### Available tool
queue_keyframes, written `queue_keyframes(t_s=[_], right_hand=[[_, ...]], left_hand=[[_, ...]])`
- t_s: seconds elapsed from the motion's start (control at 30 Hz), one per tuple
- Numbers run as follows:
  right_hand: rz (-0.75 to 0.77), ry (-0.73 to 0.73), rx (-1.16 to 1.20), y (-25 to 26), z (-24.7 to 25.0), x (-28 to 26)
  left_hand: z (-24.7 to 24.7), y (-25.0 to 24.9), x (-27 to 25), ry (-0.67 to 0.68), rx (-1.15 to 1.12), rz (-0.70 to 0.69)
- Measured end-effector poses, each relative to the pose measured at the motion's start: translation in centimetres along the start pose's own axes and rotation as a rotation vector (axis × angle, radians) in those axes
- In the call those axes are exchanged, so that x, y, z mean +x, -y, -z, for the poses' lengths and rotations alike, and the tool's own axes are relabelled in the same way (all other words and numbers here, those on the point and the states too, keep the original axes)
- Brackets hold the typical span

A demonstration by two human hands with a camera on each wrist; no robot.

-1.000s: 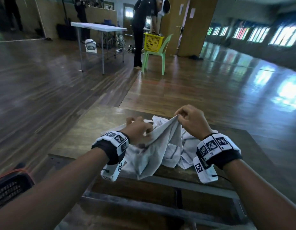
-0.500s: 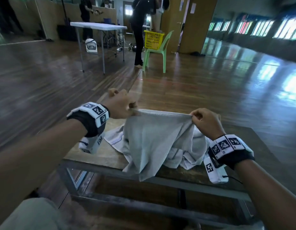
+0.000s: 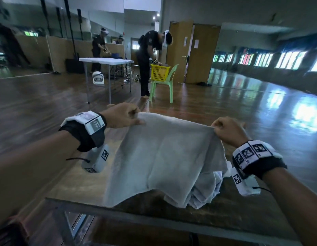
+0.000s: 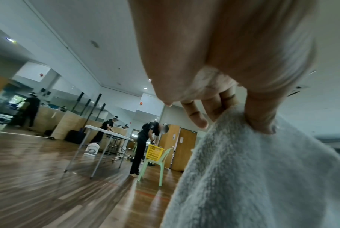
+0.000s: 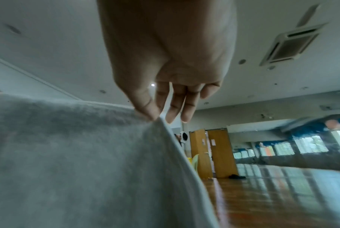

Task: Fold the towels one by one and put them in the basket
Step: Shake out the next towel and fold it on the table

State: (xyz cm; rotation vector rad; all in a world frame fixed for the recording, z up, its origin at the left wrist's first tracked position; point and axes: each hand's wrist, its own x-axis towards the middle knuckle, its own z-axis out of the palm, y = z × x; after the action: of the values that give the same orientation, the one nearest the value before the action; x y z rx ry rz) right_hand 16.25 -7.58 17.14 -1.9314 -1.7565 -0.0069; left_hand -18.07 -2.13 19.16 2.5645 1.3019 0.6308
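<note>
Terrycloth, grey and nubby, makes up the towel point(image 3: 164, 157) stretched flat as a sheet, its lower edge draping onto the dark wooden table point(image 3: 83, 185) over a crumpled white towel point(image 3: 207, 194). Left hand point(image 3: 122, 115) and right hand point(image 3: 228, 130) each pinch one top corner, well apart. Far beyond stands a yellow lattice basket point(image 3: 159, 72) on a green plastic chair point(image 3: 164, 84).

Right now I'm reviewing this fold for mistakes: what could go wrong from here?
Both hands, left and right, only pinch the grey towel by its top corners, so a corner might slip. Its lower edge drapes over the white towels on the table, and could drag them along.
</note>
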Motion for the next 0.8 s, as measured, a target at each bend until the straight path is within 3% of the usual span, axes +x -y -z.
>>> queue_keyframes(t_s=[0.13,0.23,0.37,0.43,0.6,0.8], right_hand=[[0.252,0.174,0.066,4.7,-1.2,-2.3],[0.309,0.271,0.281,8.0,-2.0,-3.6],[0.258,0.201,0.35,8.4,-2.1,-4.0],[0.259,0.168,0.387,8.0,-1.6,-4.1],[0.298,0.035,0.364,8.1,1.0,-4.3],[0.405,-0.013,0.316,7.9,3.6,-4.3]], left_hand=[[-1.1,-3.3,0.4,-0.047,-0.122,-0.1],[-2.0,-5.7,0.2,-0.063,-0.109,-0.186],[-2.4,-6.6,-0.7,-0.124,-0.008,-0.17],[-2.7,-6.5,-1.1,-0.094,-0.05,-0.125],[-3.2,-7.8,-1.5,0.114,-0.438,0.021],[-3.4,-9.9,-1.6,0.088,-0.807,0.058]])
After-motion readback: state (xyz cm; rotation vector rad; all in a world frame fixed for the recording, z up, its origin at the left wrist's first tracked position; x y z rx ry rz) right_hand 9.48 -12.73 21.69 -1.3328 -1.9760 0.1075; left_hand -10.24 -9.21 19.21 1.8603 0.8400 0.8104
